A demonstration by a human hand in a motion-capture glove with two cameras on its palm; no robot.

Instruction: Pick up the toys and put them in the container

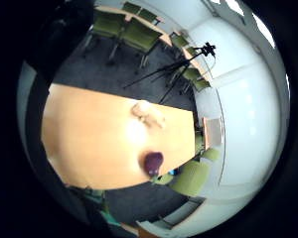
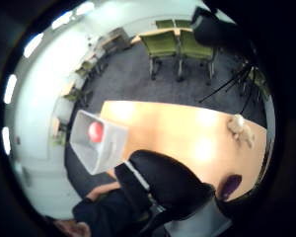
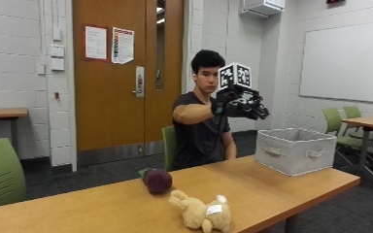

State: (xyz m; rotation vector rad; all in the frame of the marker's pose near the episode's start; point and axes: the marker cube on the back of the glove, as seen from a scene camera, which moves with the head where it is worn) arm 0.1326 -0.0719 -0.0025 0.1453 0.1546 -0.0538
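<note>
Wooden table (image 3: 270,187) in classroom; gloved right hand (image 3: 241,104) raised above, fingers relaxed, empty; plush toy (image 3: 202,212), container (image 3: 295,150) well below.

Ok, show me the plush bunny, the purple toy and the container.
plush bunny (image 3: 201,212), outside view, on its body.
purple toy (image 3: 157,180), outside view, on its rounded front.
container (image 3: 294,150), outside view, on its front wall.

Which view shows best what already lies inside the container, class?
The thumb side palm view: it looks down into the container and shows a red ball inside. The outside view shows only the container's walls; the little finger side palm view misses it entirely.
</note>
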